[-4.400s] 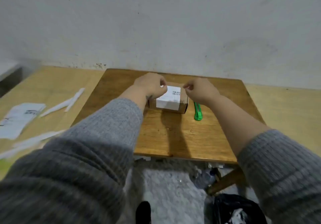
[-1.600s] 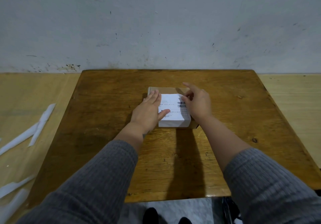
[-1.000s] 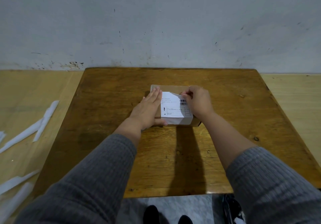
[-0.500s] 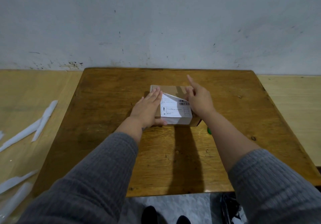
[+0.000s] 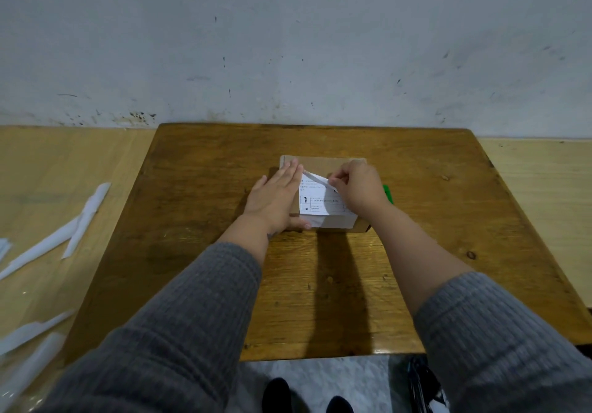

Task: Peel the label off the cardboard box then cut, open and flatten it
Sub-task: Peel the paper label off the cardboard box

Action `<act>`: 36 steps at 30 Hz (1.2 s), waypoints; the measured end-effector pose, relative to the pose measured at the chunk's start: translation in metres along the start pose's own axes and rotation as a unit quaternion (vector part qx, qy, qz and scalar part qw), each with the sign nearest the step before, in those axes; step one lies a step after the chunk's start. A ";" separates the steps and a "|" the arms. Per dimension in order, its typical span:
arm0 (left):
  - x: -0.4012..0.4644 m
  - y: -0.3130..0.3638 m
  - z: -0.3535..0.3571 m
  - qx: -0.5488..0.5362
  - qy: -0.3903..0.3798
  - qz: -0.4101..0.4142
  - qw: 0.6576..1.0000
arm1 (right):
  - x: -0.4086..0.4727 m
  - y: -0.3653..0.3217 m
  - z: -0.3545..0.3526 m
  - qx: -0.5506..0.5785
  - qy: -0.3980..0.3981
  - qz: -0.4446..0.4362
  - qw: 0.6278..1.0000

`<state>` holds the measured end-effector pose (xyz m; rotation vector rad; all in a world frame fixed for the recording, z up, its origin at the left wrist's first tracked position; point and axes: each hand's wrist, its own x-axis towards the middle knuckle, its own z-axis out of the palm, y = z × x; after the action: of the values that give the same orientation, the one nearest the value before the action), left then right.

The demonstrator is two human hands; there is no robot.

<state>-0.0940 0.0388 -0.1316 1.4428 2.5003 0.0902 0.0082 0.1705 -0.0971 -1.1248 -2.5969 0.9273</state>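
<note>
Cardboard box [image 5: 323, 164] sits near the middle of the brown wooden bench [image 5: 198, 220], a bit toward the far side. White label [image 5: 320, 202] covers most of the box top and wraps over the near edge; small printed text and black marks on it, too small to read. Far edge of label is lifted off the cardboard and curled toward the camera, bare cardboard showing behind it.

Right hand [image 5: 360, 188] pinches that lifted label edge between thumb and fingers, other fingers curled in. Left hand [image 5: 277, 199] lies flat on the left part of the box, fingers straight and together, thumb wrapped along the near side, pressing the box down.

Green object [image 5: 387, 193] lies on the bench just beside the box on the right, mostly hidden by the right wrist; can't tell what it is.

Both arms in grey ribbed sleeves [image 5: 179, 326]. Lighter wood surface on the left holds several white paper strips [image 5: 85, 215]. Grey scuffed wall [image 5: 288, 44] behind the bench. 2 dark shoe tips [image 5: 277, 395] show on the pale floor below the near bench edge.
</note>
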 end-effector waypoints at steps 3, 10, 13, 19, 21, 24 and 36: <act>0.000 0.002 -0.002 0.002 0.000 -0.008 1.000 | -0.008 0.005 -0.004 0.001 0.003 -0.024 1.000; -0.001 0.005 -0.004 0.030 -0.008 -0.009 0.999 | -0.022 0.017 -0.015 0.062 -0.004 -0.033 0.998; -0.001 0.005 -0.004 0.044 -0.005 -0.007 0.999 | -0.025 0.020 -0.015 0.075 0.004 -0.025 0.997; -0.010 0.006 -0.001 0.037 0.067 0.016 0.997 | -0.030 0.024 -0.018 0.084 0.027 -0.041 0.995; -0.018 0.006 0.004 0.033 0.102 0.016 0.994 | -0.027 0.025 -0.015 0.043 0.045 -0.063 0.996; -0.029 0.001 0.011 0.023 0.096 0.020 0.995 | -0.023 0.025 -0.010 -0.045 0.055 -0.077 0.994; -0.029 0.008 0.010 0.106 0.183 0.036 0.977 | -0.019 0.027 -0.011 -0.109 0.003 -0.092 0.990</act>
<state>-0.0705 0.0170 -0.1340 1.7410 2.8201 0.1154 0.0417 0.1761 -0.1027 -0.9085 -2.7915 0.6119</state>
